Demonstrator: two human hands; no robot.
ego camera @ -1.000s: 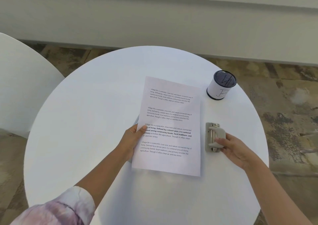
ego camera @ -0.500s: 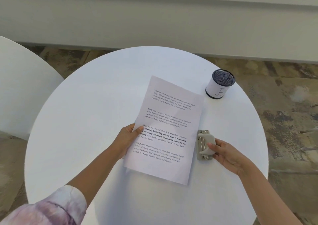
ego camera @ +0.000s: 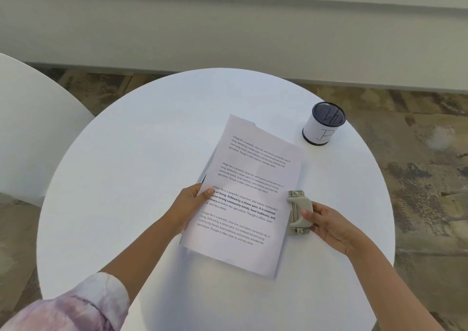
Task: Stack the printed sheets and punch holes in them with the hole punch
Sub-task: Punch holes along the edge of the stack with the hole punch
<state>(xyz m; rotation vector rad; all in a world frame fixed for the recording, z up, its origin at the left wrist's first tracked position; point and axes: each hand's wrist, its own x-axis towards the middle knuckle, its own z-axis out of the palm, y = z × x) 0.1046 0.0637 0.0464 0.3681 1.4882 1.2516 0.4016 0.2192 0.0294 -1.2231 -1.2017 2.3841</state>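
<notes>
The left hand (ego camera: pixel 188 205) pinches the left long edge of the stack of white printed sheets (ego camera: pixel 249 194): its thumb lies flat on top of the page beside the bold lines of text, and the other fingers are tucked under the paper, out of sight. The right hand (ego camera: pixel 329 225) grips the grey metal-and-plastic hole punch (ego camera: pixel 298 213), the thumb pressed on the grey lever top and the curled fingers wrapped round its outer side. The hole punch sits at the right long edge of the sheets, roughly level with the bold paragraph, its slot side facing the paper; the edge of the paper touches or slightly enters it, and which of the two cannot be told. The sheets are turned a little clockwise, and their far left corner shows a second page peeking out from under the top one, so the stack is not squared. The near part of the stack, by the left hand, is lifted slightly off the round white table (ego camera: pixel 126 178) and throws a shadow under its near edge. Beyond the hole punch, past the far right corner of the sheets, stands a white cylindrical pen holder with a dark mesh rim (ego camera: pixel 323 124), apart from the paper. A pale tie-dyed sleeve (ego camera: pixel 83 305) covers the left upper arm, and a white curved chair (ego camera: pixel 27 133) stands far to the left of the hole punch, off the table.
</notes>
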